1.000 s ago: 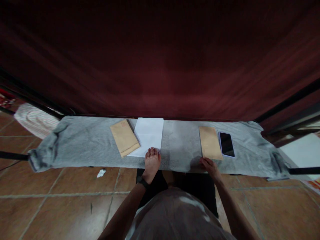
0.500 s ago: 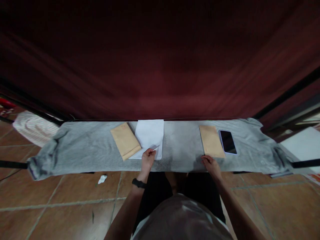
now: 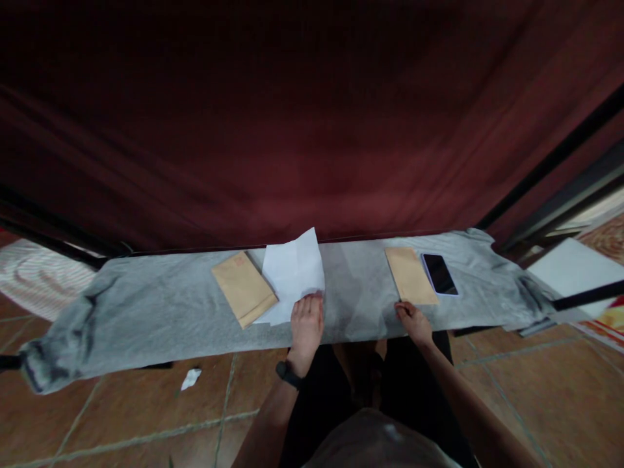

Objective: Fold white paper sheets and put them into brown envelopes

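My left hand, with a dark band on its wrist, is closed on the lower right edge of a white paper sheet. The sheet's right side is lifted and bends, and its top corner points up. Partly over its left side, or right against it, lies a brown envelope, tilted. Further right, my right hand pinches the lower left corner of a second brown envelope, which lies flat. Its thumb and finger are together there.
A phone lies right of the second envelope. Grey cloth covers the narrow bench, backed by a dark red curtain. Dark metal bars stand at both sides. A crumpled white scrap is on the tiled floor.
My left hand has moved right with the sheet's edge, and the sheet has shifted and lifted on its right. My right hand stays at the envelope's corner. The view has tilted slightly.
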Demonstrator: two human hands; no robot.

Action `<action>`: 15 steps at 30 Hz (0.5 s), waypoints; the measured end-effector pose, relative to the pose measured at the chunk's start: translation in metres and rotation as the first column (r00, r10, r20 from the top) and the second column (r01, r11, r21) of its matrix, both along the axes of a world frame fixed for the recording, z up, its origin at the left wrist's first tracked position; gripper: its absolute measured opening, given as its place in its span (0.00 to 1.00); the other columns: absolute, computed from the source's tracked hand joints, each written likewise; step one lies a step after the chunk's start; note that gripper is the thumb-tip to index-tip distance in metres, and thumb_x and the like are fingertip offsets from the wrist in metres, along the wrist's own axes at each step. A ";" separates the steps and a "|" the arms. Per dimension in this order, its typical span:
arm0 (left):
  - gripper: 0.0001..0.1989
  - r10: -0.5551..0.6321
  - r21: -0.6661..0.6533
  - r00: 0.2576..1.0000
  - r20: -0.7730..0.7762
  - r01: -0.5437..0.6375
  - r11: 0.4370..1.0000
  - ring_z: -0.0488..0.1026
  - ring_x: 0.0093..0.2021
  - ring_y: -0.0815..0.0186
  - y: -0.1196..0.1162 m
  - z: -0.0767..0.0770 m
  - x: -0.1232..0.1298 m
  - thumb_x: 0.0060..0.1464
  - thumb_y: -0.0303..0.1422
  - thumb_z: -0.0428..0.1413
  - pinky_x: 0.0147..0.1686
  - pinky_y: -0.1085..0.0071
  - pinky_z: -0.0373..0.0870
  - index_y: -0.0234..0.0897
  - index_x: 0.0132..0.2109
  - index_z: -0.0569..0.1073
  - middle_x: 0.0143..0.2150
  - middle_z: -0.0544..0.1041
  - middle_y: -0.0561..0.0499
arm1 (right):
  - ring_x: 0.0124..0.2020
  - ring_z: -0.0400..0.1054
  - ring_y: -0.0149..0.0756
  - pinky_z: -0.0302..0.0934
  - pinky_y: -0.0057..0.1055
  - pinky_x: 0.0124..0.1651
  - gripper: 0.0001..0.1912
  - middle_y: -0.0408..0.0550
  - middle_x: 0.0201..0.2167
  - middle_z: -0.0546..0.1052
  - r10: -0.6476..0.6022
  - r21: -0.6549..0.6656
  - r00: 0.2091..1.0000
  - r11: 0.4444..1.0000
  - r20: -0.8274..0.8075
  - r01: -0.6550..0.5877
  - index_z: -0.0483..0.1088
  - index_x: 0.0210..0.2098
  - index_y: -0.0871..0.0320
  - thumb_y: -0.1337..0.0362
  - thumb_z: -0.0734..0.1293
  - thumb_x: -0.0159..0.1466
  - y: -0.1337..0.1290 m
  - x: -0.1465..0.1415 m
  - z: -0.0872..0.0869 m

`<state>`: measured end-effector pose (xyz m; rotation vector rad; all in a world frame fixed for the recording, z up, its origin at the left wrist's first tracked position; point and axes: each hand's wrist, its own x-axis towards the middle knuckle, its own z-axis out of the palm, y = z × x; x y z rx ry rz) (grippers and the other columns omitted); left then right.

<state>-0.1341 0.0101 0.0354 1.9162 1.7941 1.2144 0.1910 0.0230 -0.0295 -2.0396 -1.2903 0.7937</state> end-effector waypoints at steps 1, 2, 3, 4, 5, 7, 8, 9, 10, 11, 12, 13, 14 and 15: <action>0.10 -0.026 0.021 0.994 -0.109 0.028 0.999 0.75 0.49 0.53 -0.002 0.000 0.005 0.63 0.26 0.51 0.55 0.56 0.67 0.39 0.45 0.77 0.44 0.80 0.42 | 0.33 0.73 0.41 0.64 0.34 0.39 0.13 0.44 0.28 0.80 0.006 0.024 0.999 1.000 -0.049 -0.005 0.78 0.38 0.51 0.54 0.65 0.60 0.000 -0.003 0.001; 0.12 -0.047 0.041 0.973 -0.225 0.057 0.998 0.75 0.50 0.54 -0.005 0.000 0.010 0.63 0.24 0.50 0.54 0.57 0.68 0.38 0.47 0.76 0.46 0.80 0.42 | 0.33 0.73 0.41 0.65 0.34 0.39 0.14 0.45 0.29 0.79 0.018 0.050 0.990 0.999 -0.140 -0.011 0.77 0.38 0.53 0.52 0.66 0.60 -0.001 -0.009 0.002; 0.13 -0.064 0.062 0.941 -0.332 0.089 0.994 0.76 0.50 0.55 -0.007 0.000 0.017 0.62 0.22 0.50 0.53 0.57 0.69 0.37 0.48 0.75 0.47 0.80 0.42 | 0.33 0.73 0.40 0.66 0.35 0.39 0.16 0.46 0.29 0.79 0.041 0.075 0.969 0.997 -0.242 -0.023 0.77 0.38 0.54 0.50 0.66 0.59 -0.001 -0.016 0.004; 0.13 -0.078 0.082 0.906 -0.416 0.122 0.989 0.76 0.51 0.56 -0.011 -0.001 0.024 0.62 0.22 0.50 0.53 0.58 0.70 0.36 0.49 0.75 0.48 0.80 0.43 | 0.32 0.73 0.39 0.67 0.35 0.38 0.19 0.47 0.30 0.79 0.052 0.095 0.926 0.995 -0.375 -0.018 0.76 0.38 0.56 0.47 0.67 0.58 -0.001 -0.025 0.005; 0.13 -0.090 0.099 0.876 -0.473 0.155 0.983 0.76 0.51 0.56 -0.015 -0.002 0.031 0.62 0.21 0.51 0.52 0.59 0.71 0.36 0.49 0.74 0.49 0.80 0.43 | 0.32 0.73 0.39 0.68 0.36 0.38 0.22 0.49 0.31 0.80 0.069 0.076 0.854 0.996 -0.515 -0.034 0.75 0.39 0.57 0.45 0.68 0.58 0.000 -0.035 0.007; 0.13 -0.129 0.107 0.833 -0.538 0.220 0.970 0.76 0.52 0.57 -0.025 -0.006 0.049 0.62 0.22 0.52 0.52 0.60 0.71 0.36 0.50 0.74 0.50 0.80 0.44 | 0.30 0.74 0.38 0.69 0.36 0.35 0.28 0.51 0.33 0.80 0.095 0.058 0.804 0.995 -0.587 -0.075 0.74 0.43 0.57 0.40 0.66 0.59 0.001 -0.056 0.011; 0.13 -0.158 0.096 0.817 -0.555 0.251 0.963 0.76 0.53 0.57 -0.030 -0.009 0.058 0.62 0.22 0.52 0.53 0.60 0.71 0.36 0.50 0.74 0.50 0.80 0.44 | 0.31 0.75 0.38 0.70 0.35 0.35 0.29 0.51 0.34 0.81 0.108 0.051 0.770 0.994 -0.629 -0.098 0.74 0.45 0.57 0.38 0.63 0.61 0.002 -0.066 0.013; 0.12 -0.191 0.080 0.804 -0.563 0.283 0.956 0.76 0.53 0.57 -0.036 -0.012 0.067 0.62 0.22 0.52 0.54 0.60 0.71 0.36 0.50 0.74 0.50 0.80 0.44 | 0.31 0.75 0.38 0.70 0.35 0.35 0.30 0.51 0.35 0.81 0.109 0.032 0.688 0.992 -0.717 -0.124 0.74 0.46 0.56 0.37 0.62 0.62 0.003 -0.074 0.015; 0.11 -0.227 0.063 0.795 -0.563 0.315 0.947 0.75 0.54 0.57 -0.042 -0.015 0.076 0.62 0.22 0.52 0.54 0.59 0.71 0.36 0.49 0.74 0.50 0.80 0.44 | 0.30 0.75 0.38 0.69 0.33 0.33 0.30 0.50 0.33 0.81 0.100 0.022 0.624 0.991 -0.775 -0.132 0.74 0.44 0.55 0.37 0.62 0.62 0.005 -0.081 0.017; 0.11 -0.265 0.049 0.787 -0.558 0.350 0.936 0.75 0.55 0.57 -0.048 -0.019 0.083 0.62 0.22 0.52 0.55 0.59 0.71 0.36 0.49 0.74 0.51 0.80 0.44 | 0.30 0.75 0.37 0.69 0.31 0.31 0.27 0.48 0.32 0.80 0.093 0.027 0.598 0.993 -0.796 -0.118 0.74 0.42 0.55 0.38 0.64 0.60 0.006 -0.085 0.017; 0.11 -0.301 0.039 0.783 -0.544 0.383 0.923 0.75 0.56 0.58 -0.053 -0.023 0.090 0.63 0.23 0.52 0.55 0.59 0.71 0.37 0.49 0.74 0.51 0.80 0.45 | 0.30 0.75 0.37 0.68 0.31 0.31 0.24 0.47 0.31 0.80 0.082 0.035 0.588 0.995 -0.804 -0.091 0.74 0.40 0.54 0.41 0.69 0.57 0.007 -0.086 0.018; 0.10 -0.331 0.035 0.787 -0.521 0.407 0.913 0.75 0.56 0.58 -0.059 -0.026 0.094 0.64 0.25 0.52 0.56 0.59 0.71 0.37 0.49 0.74 0.52 0.80 0.45 | 0.30 0.75 0.38 0.68 0.30 0.32 0.22 0.46 0.30 0.81 0.075 0.041 0.589 0.997 -0.805 -0.071 0.73 0.38 0.54 0.45 0.73 0.53 0.008 -0.086 0.017; 0.09 -0.350 0.034 0.798 -0.491 0.419 0.907 0.74 0.57 0.58 -0.063 -0.029 0.097 0.65 0.27 0.53 0.56 0.59 0.71 0.38 0.50 0.74 0.53 0.79 0.45 | 0.30 0.75 0.38 0.68 0.31 0.33 0.21 0.45 0.30 0.81 0.071 0.047 0.595 0.997 -0.800 -0.056 0.73 0.37 0.54 0.48 0.75 0.49 0.008 -0.084 0.017; 0.09 -0.356 0.035 0.816 -0.455 0.416 0.909 0.74 0.57 0.58 -0.067 -0.032 0.099 0.66 0.30 0.53 0.57 0.58 0.72 0.38 0.51 0.74 0.54 0.79 0.44 | 0.30 0.75 0.39 0.69 0.32 0.33 0.21 0.46 0.30 0.81 0.070 0.050 0.601 0.997 -0.796 -0.051 0.73 0.35 0.54 0.51 0.76 0.46 0.009 -0.081 0.016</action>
